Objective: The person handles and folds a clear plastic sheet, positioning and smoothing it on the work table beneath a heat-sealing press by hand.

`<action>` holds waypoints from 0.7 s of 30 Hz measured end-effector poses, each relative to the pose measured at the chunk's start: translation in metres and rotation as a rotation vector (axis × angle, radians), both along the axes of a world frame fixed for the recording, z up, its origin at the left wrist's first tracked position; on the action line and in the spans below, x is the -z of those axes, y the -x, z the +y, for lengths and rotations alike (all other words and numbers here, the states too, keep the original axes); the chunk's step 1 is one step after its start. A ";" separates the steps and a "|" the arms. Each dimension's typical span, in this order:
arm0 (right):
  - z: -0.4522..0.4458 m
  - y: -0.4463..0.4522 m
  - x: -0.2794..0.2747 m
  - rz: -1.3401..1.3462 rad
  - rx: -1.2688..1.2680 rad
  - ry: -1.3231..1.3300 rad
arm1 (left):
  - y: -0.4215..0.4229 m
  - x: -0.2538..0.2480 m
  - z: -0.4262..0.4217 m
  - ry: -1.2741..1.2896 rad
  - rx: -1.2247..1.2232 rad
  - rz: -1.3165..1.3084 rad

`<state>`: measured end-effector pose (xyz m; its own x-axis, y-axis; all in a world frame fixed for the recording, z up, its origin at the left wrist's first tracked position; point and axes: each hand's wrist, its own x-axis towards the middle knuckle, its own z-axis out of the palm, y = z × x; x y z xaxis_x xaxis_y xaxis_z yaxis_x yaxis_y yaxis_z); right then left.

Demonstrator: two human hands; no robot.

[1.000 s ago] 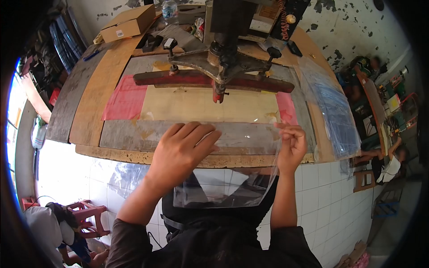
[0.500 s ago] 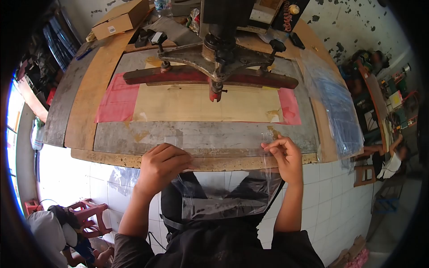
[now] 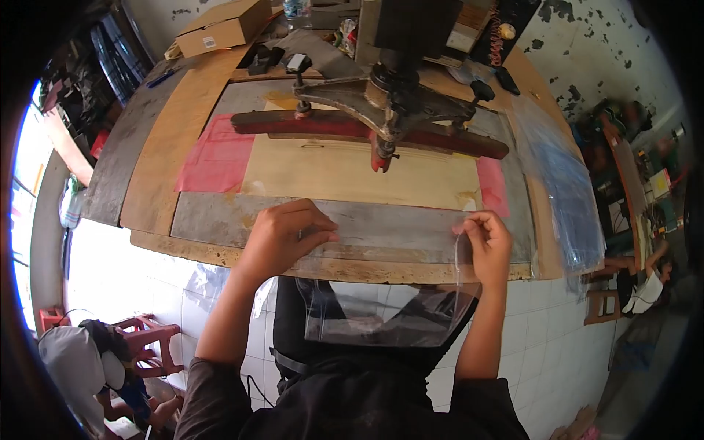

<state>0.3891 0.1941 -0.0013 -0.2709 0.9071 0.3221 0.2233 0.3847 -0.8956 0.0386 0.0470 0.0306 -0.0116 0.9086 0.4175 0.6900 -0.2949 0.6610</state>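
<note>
A clear plastic sheet (image 3: 381,319) hangs over the table's front edge and down in front of my lap. My left hand (image 3: 286,238) is closed at its upper left, thumb and fingertips pinched together near the edge. My right hand (image 3: 490,246) pinches the upper right corner, where a bright fold runs down the side. Between my hands the see-through upper part lies over the grey plate (image 3: 209,216). Beyond it is a pale yellow sheet (image 3: 359,176) with pink pieces (image 3: 214,154) at its ends, beneath a press with a long red bar (image 3: 440,141).
A stack of clear plastic sheets (image 3: 568,198) lies on the table's right side. A cardboard box (image 3: 224,28) and a black phone (image 3: 506,81) are farther back. At lower left, a person sits by a red stool (image 3: 150,345); other people are at the right.
Both hands have moved slightly farther over the table, with the plastic sheet between them. My right fingers have closed more tightly on its corner. The camera view has shifted a little.
</note>
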 end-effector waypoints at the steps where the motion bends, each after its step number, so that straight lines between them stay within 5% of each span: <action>1: 0.003 -0.004 0.004 -0.040 0.005 0.030 | 0.004 0.003 -0.002 0.001 -0.012 0.007; 3: 0.000 0.000 0.003 -0.060 0.016 0.075 | 0.011 0.009 -0.010 0.226 -0.009 -0.368; 6: -0.001 0.004 -0.001 0.004 0.000 0.123 | 0.012 0.006 -0.015 0.246 -0.029 -0.489; 21: -0.001 0.002 0.001 0.032 0.013 0.135 | 0.017 0.009 -0.019 0.242 -0.042 -0.597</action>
